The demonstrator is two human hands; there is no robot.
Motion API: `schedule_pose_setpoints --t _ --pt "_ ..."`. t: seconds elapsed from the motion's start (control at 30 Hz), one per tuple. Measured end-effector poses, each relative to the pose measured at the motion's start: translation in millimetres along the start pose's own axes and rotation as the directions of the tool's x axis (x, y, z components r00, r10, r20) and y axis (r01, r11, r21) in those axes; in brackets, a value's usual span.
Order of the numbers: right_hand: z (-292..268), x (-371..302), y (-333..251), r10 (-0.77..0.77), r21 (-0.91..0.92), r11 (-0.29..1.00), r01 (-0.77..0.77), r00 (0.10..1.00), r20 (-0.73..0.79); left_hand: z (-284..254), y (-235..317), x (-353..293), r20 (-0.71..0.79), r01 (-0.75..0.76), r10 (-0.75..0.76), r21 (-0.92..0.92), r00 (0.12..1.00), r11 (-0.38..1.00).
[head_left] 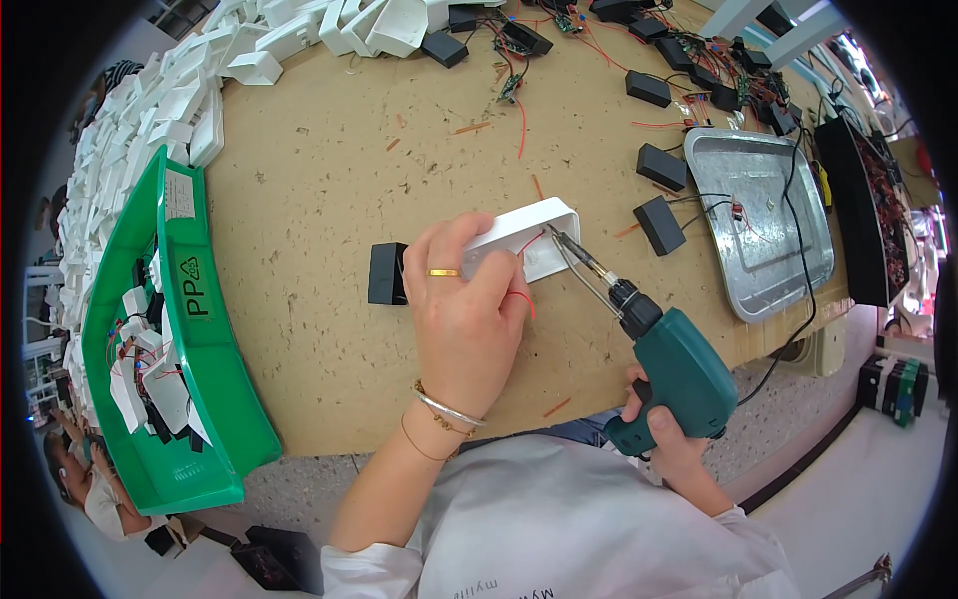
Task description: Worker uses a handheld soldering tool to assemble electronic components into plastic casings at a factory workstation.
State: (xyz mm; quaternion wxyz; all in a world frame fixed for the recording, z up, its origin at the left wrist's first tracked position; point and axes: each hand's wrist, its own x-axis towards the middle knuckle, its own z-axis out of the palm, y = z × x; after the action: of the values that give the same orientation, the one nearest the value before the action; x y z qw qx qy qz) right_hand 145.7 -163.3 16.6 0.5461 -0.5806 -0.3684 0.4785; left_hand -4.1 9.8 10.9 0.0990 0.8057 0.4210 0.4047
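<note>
The left hand (464, 304) grips a white, rectangular plastic case (529, 222). The right hand (671, 444) clasps a dark-green, pistol-shaped soldering gun (685, 361).

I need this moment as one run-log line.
Left hand: holds white casing; right hand: grips green soldering gun; gun tip: at casing; red wire: near tip; black box: beside left hand

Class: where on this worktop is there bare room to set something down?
Bare tabletop lies between the green bin and the black box by the left hand, and, more narrowly, between the soldering gun and the metal tray. Crowded: the far left, heaped with white casings, and the far right, strewn with black boxes.
</note>
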Motion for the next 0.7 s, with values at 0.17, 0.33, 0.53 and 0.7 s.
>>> schedule_pose_setpoints --t 0.17,0.33,0.53,0.7 --pt "3.2 -0.8 1.1 0.015 -0.008 1.000 -0.016 0.995 -0.099 -0.7 0.1 0.3 0.004 0.000 0.000 -0.001 1.000 1.000" --pt "2.3 -1.9 0.3 0.020 -0.020 1.000 -0.022 0.995 -0.099 0.4 -0.2 0.1 -0.001 0.005 -0.005 -0.013 1.000 1.000" --pt "2.6 -2.2 0.3 0.028 -0.008 1.000 -0.029 0.995 -0.099 0.1 -0.2 0.4 -0.005 0.006 -0.006 -0.008 1.000 1.000" --pt "1.5 -2.9 1.2 0.036 -0.021 0.999 -0.039 0.995 -0.092 2.9 -1.6 -0.5 -0.018 0.025 -0.025 -0.011 1.000 1.000"
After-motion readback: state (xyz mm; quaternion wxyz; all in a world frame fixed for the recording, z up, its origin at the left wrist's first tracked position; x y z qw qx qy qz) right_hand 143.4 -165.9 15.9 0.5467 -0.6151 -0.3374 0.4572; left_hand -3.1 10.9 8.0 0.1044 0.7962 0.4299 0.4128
